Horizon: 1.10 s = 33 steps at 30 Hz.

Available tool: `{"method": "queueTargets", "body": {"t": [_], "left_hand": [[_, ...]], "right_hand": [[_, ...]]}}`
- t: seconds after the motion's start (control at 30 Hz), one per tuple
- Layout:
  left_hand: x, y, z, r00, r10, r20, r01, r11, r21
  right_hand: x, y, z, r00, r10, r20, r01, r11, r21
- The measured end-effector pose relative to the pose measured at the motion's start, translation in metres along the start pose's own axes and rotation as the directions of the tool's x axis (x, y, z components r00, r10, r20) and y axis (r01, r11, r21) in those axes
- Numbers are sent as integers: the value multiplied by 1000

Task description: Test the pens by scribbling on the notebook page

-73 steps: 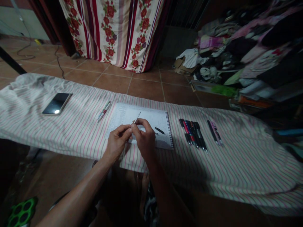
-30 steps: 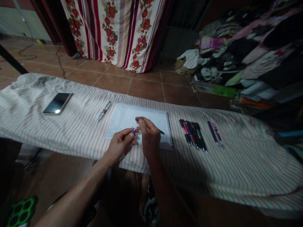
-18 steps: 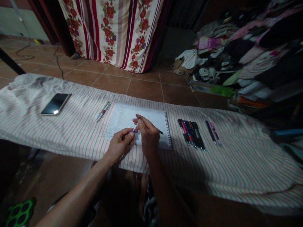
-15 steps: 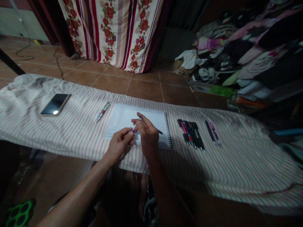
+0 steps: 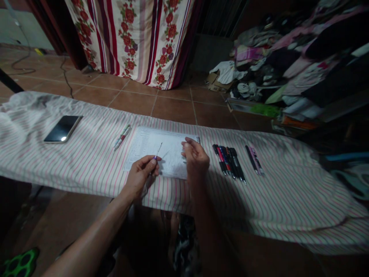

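My left hand [image 5: 143, 169] is closed in a pinch over the near left part of an open spiral notebook [image 5: 173, 144]. From its fingertips a thin pen refill [image 5: 158, 150] points up and away, with a white shaft, a dark tip and a purple part at the fingers. To the right, my right hand [image 5: 196, 157] is raised over the notebook's coil side with its fingers curled. A small dark end shows beside its palm; what it belongs to is hidden. Between the two hands lies the page, with faint writing and a shadow of the refill.
Several pens [image 5: 230, 163] lie side by side right of the notebook. Farther right are a black pen and a pink one [image 5: 255, 159]. Two pens [image 5: 122, 137] rest on the left, beyond them a phone [image 5: 63, 129]. A striped cloth [image 5: 273, 204] covers the surface.
My right hand has drawn away to the right from my left hand, leaving the refill's tip bare. The left hand still pinches it. The view has shifted slightly.
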State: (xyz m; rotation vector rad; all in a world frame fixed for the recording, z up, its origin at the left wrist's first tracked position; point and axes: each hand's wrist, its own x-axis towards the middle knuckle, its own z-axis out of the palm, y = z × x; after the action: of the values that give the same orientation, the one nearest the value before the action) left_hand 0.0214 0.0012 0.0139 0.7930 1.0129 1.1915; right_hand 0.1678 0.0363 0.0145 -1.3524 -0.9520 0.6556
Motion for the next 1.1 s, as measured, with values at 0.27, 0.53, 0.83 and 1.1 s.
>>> {"method": "queueTargets", "body": {"t": [0.27,0.53,0.83,1.1], "left_hand": [[4,-1,-8,999,30,25,-29,999,-19],[2,-2,0,1000,2,28,-1,1000,-25],[4,-5,1,1000,-14,20,15,1000,-20],[3,-3,2,1000,-25,2,25,1000,-17]], "right_hand": [[21,33,-56,966,-231,119,258,796,-548],[22,56,-61,935,-188,300,347,654,-673],[18,60,-56,922,-201,331,386,525,-758],[17,46,-50,926,-256,276,376,585,-719]]}}
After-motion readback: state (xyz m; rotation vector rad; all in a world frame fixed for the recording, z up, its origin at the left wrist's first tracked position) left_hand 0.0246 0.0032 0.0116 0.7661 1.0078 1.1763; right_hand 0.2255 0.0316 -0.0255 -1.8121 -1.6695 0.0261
